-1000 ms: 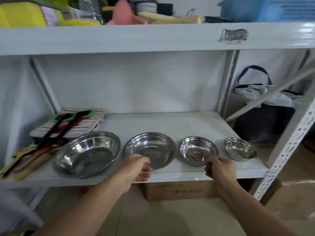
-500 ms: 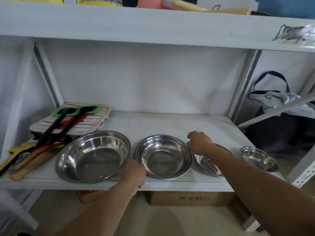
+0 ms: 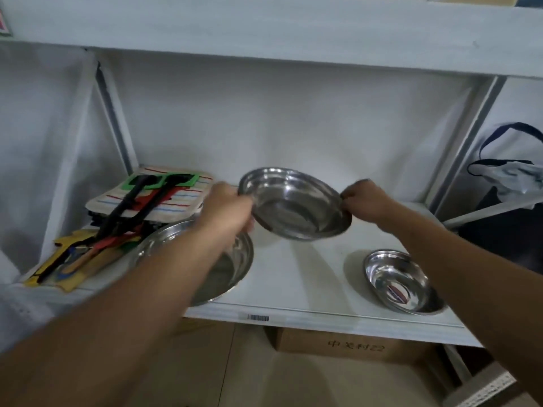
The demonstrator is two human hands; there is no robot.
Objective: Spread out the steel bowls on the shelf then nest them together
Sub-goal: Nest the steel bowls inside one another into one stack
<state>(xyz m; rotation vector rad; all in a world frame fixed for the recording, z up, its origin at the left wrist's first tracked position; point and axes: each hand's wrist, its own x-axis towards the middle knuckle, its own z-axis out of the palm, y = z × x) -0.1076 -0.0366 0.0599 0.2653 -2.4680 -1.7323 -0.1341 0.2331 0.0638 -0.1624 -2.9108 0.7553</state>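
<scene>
A medium steel bowl [image 3: 293, 204] is lifted off the white shelf [image 3: 293, 277] and tilted toward me. My left hand [image 3: 226, 210] grips its left rim and my right hand [image 3: 367, 202] grips its right rim. Below my left forearm the largest steel bowl [image 3: 235, 265] rests on the shelf, partly hidden by the arm. A smaller steel bowl [image 3: 399, 280] with a sticker inside sits at the front right of the shelf. The smallest bowl is out of view.
A striped cloth pad [image 3: 164, 198] with black tongs [image 3: 132, 207] and coloured utensils [image 3: 79, 257] lies at the shelf's left. The upper shelf [image 3: 264, 27] hangs overhead. A cardboard box [image 3: 352, 345] sits on the floor below. A dark bag [image 3: 505, 201] stands at right.
Both hands took the medium bowl by its rims and raised it off the shelf, tilting it and shifting it toward the back. The camera moved closer and leftward.
</scene>
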